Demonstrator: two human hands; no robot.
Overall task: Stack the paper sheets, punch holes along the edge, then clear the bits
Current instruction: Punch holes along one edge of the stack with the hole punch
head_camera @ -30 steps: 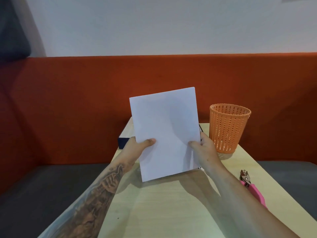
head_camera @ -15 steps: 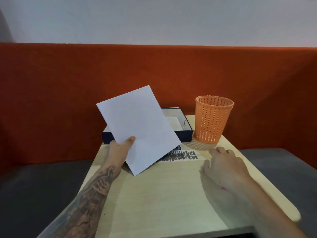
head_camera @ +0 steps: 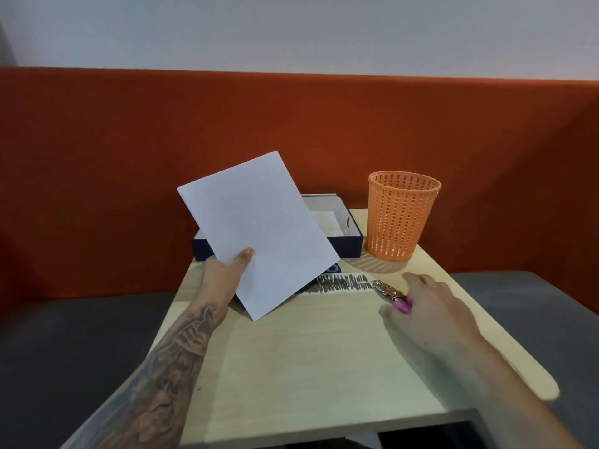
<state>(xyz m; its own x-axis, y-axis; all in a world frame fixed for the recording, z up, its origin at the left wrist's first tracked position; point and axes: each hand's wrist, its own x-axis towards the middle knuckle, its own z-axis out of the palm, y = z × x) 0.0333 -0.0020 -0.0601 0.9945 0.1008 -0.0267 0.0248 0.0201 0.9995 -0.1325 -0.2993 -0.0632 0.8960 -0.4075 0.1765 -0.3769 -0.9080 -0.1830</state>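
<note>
My left hand (head_camera: 223, 273) holds a stack of white paper sheets (head_camera: 259, 228) by its lower left edge, thumb on the front. The stack is tilted, and its bottom corner is close to the wooden table (head_camera: 308, 367). To the right, my right hand (head_camera: 434, 306) lies over the pink handles of a hole punch (head_camera: 387, 290). Thumb and fingers curl around the handles. The punch's metal head sticks out to the left. No paper bits are visible.
An orange mesh basket (head_camera: 402, 218) stands at the table's far right. A dark blue open box (head_camera: 350, 244) sits behind the paper. A sheet with black scribbles (head_camera: 340, 282) lies flat by the punch. An orange padded bench back runs behind.
My right hand let go of the paper, dropped to the table on the right and closed on the hole punch. My left hand now holds the stack alone, tilted.
</note>
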